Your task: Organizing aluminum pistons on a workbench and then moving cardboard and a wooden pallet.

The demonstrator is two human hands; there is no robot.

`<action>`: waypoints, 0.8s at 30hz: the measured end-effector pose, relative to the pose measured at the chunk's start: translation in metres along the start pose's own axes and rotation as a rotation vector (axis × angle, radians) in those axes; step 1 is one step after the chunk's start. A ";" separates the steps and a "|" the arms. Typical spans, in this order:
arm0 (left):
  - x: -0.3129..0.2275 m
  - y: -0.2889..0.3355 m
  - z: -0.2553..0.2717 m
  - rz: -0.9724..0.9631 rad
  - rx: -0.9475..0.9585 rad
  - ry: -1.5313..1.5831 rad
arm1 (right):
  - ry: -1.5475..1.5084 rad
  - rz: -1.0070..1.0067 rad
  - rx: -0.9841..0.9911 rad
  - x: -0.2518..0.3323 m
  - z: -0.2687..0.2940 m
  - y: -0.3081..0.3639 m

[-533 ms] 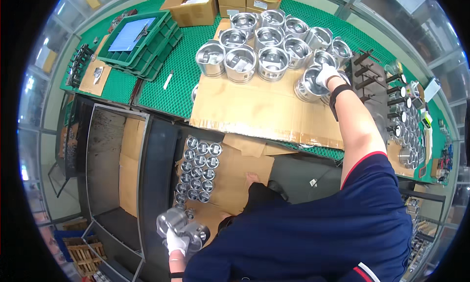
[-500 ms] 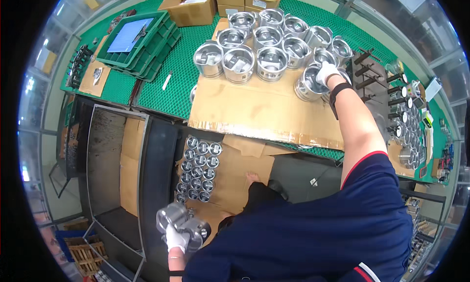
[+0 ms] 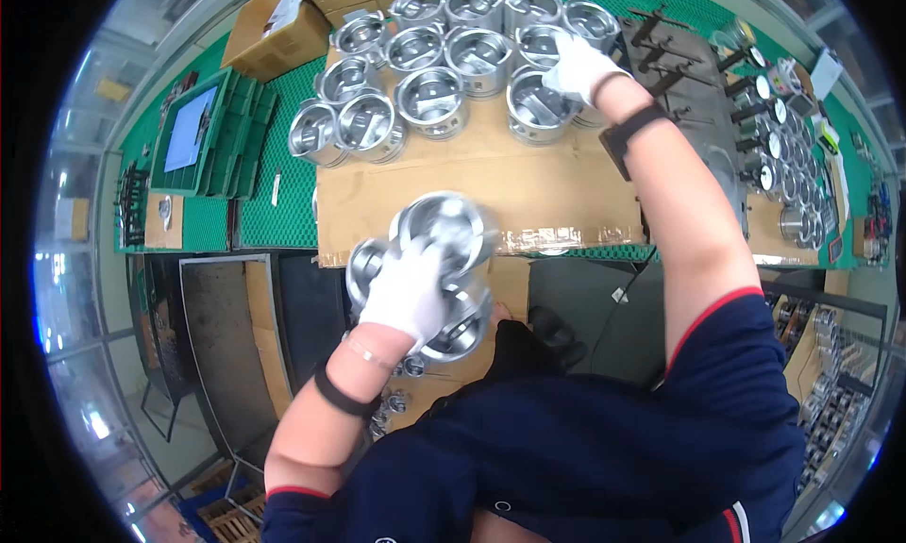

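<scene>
My left hand (image 3: 408, 293), in a white glove, grips a cluster of three silver engine pistons near the front edge of the cardboard-covered bench (image 3: 491, 189). The upper piston (image 3: 445, 224) is blurred by motion; another piston (image 3: 464, 324) hangs below the hand, and the third piston (image 3: 361, 271) shows at its left. My right hand (image 3: 578, 66), also gloved, is closed over the rim of a piston (image 3: 536, 111) at the right end of the piston group. Its fingertips are partly hidden. Several more pistons (image 3: 432, 104) stand open end up on the cardboard.
Green crates (image 3: 212, 137) and a cardboard box (image 3: 278, 33) stand at the back left. Dark metal fixtures (image 3: 665, 57) and dial gauges (image 3: 764, 142) line the right side. Below the bench, a metal-framed cart (image 3: 222, 326) stands at left, with pistons (image 3: 396, 401) near the floor.
My left hand has risen from low left to the bench edge with its pistons. My right hand stays at the piston group. The view has shifted, and more pistons show apart at the left.
</scene>
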State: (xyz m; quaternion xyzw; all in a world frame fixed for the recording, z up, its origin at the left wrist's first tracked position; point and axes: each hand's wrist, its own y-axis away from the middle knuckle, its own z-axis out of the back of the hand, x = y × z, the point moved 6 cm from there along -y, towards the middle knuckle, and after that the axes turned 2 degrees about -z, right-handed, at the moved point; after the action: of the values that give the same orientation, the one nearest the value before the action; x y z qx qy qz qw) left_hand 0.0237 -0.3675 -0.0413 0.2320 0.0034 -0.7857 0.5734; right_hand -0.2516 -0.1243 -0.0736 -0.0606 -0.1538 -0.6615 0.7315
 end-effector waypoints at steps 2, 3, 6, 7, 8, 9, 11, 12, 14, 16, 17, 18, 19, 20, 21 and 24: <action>-0.018 -0.033 -0.008 -0.083 0.002 -0.082 | -0.282 0.290 -0.193 0.019 0.046 0.054; -0.033 -0.052 -0.011 -0.101 0.065 -0.083 | -0.406 0.277 -0.219 -0.001 0.053 0.080; -0.077 -0.104 -0.022 -0.129 0.192 -0.046 | -0.523 0.126 -0.232 -0.065 0.069 0.175; -0.082 -0.118 -0.031 -0.133 0.162 -0.047 | -0.625 -0.078 -0.167 -0.080 0.069 0.206; -0.095 -0.134 -0.045 -0.171 0.137 -0.039 | -0.705 -0.034 -0.254 -0.111 0.066 0.243; -0.105 -0.146 -0.052 -0.197 0.119 -0.099 | -0.543 -0.087 -0.285 -0.141 0.059 0.276; -0.120 -0.164 -0.063 -0.182 0.082 -0.133 | -0.543 -0.383 -0.193 -0.166 0.052 0.338; -0.132 -0.169 -0.062 -0.170 0.076 -0.137 | -0.622 -0.436 -0.218 -0.191 0.037 0.372; -0.138 -0.181 -0.072 -0.141 0.075 -0.172 | -0.765 -0.555 -0.197 -0.197 0.020 0.412; -0.133 -0.192 -0.074 -0.026 -0.011 -0.134 | -0.825 -0.644 -0.158 -0.202 -0.001 0.435; -0.132 -0.197 -0.075 -0.022 -0.024 -0.114 | -0.820 -0.634 -0.152 -0.198 -0.005 0.437; -0.138 -0.195 -0.062 -0.035 0.086 -0.077 | -0.816 -0.631 -0.146 -0.189 -0.010 0.439; -0.141 -0.197 -0.064 -0.070 0.074 -0.103 | -0.781 -0.639 -0.109 -0.181 -0.015 0.438; -0.136 -0.196 -0.060 -0.078 0.050 -0.133 | -0.749 -0.595 -0.050 -0.167 -0.021 0.427; -0.134 -0.198 -0.062 -0.107 0.143 -0.169 | -0.747 -0.542 -0.002 -0.147 -0.025 0.415; -0.122 -0.171 -0.044 -0.191 0.109 0.051 | -0.768 -0.422 0.176 -0.102 -0.059 0.393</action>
State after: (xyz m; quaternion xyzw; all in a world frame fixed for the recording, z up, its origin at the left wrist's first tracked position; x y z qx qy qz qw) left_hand -0.0862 -0.1874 -0.0803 0.2815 -0.0024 -0.8296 0.4822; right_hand 0.1369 0.0009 -0.1155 -0.2065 -0.4791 -0.7103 0.4726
